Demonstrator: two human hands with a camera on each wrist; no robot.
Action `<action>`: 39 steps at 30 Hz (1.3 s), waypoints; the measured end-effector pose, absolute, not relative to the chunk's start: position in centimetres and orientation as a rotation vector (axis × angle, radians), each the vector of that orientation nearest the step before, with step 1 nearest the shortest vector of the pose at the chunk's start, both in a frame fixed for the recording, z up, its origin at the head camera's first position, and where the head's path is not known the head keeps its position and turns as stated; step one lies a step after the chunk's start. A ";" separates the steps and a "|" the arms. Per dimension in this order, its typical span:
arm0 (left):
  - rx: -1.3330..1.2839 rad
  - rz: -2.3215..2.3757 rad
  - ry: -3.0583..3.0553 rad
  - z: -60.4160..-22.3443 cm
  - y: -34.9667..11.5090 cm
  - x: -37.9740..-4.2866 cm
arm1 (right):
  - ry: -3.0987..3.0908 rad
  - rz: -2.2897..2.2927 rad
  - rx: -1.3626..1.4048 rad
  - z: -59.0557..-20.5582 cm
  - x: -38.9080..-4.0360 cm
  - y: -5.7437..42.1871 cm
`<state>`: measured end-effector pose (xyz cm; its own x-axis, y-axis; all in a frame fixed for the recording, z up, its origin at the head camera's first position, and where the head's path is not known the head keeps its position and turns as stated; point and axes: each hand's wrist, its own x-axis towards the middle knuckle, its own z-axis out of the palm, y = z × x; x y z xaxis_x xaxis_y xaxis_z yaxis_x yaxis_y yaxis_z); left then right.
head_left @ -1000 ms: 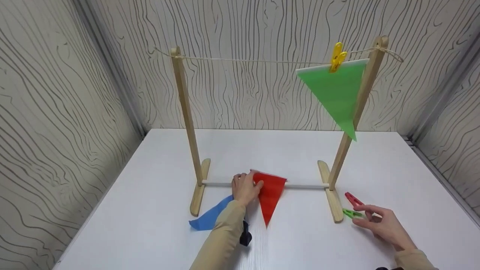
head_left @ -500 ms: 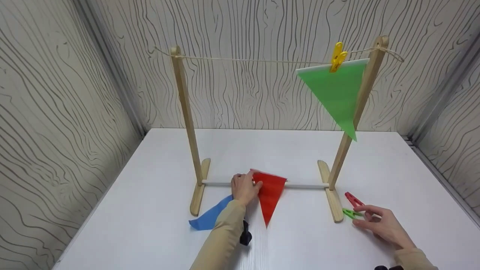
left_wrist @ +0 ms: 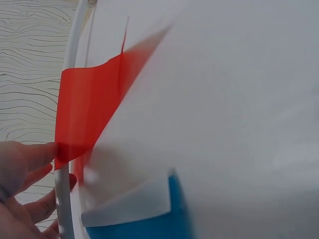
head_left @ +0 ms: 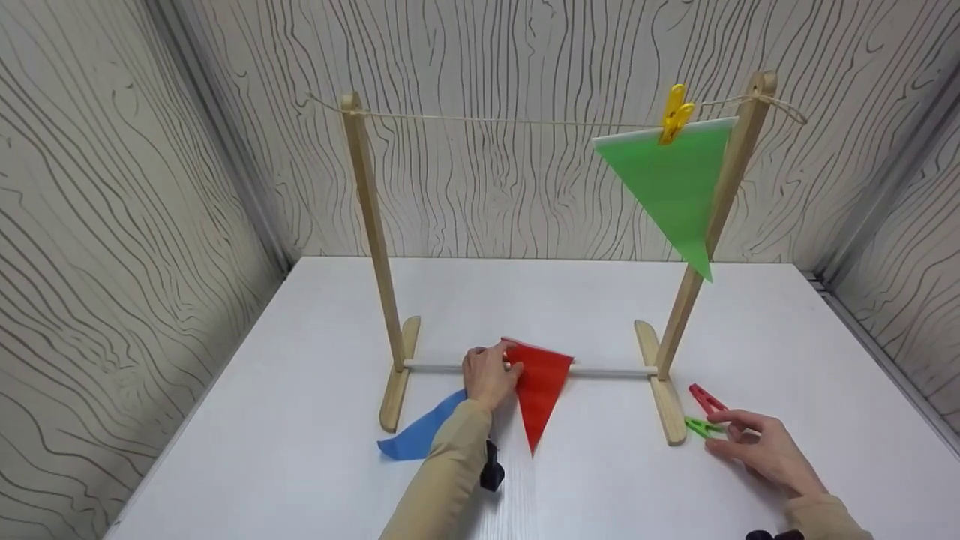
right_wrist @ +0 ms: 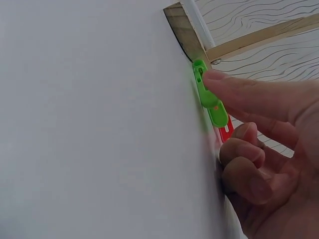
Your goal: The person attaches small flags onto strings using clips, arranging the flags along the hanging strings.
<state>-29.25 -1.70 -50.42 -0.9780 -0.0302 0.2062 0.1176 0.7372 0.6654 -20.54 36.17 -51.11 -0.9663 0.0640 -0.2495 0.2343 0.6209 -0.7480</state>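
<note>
While the head camera looks down, a smooth white table (head_left: 300,495) carries a wooden stand (head_left: 379,225): two squared posts, rounded at the top, on flat, round-ended feet, joined low down by a slim white rod (head_left: 615,370). Thin string (head_left: 480,118) runs between the tops, where a yellow peg (head_left: 675,116) holds a green flag (head_left: 671,184), a long triangle with a pale hem, against the right post. Wavy grain lines cover the wall (head_left: 487,187) behind. The red flag (head_left: 544,375) lies across the rod, its point towards the person, and the left hand (head_left: 491,375) pinches its left corner. Beside it the blue flag (head_left: 424,431) is partly covered by a tan sleeve (head_left: 442,472). Right of the stand, the right hand (head_left: 765,450) has thumb and forefinger about the green peg (head_left: 701,427); the red peg (head_left: 707,399) lies just beyond.

From the left wrist, the red flag shows as a thin, bending sheet with a blurred tip, thumb at its corner. The blue flag's white hem is nearby.

From the right wrist, the green peg is smooth and rounded, overlapped by the thumb, with the other fingers curled; I cannot tell whether it is gripped.
</note>
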 end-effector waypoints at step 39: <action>0.098 -1.489 -2.482 -50.3 -1.7 -29.4 | 2.691 -1.206 0.252 -51.2 -21.1 36.0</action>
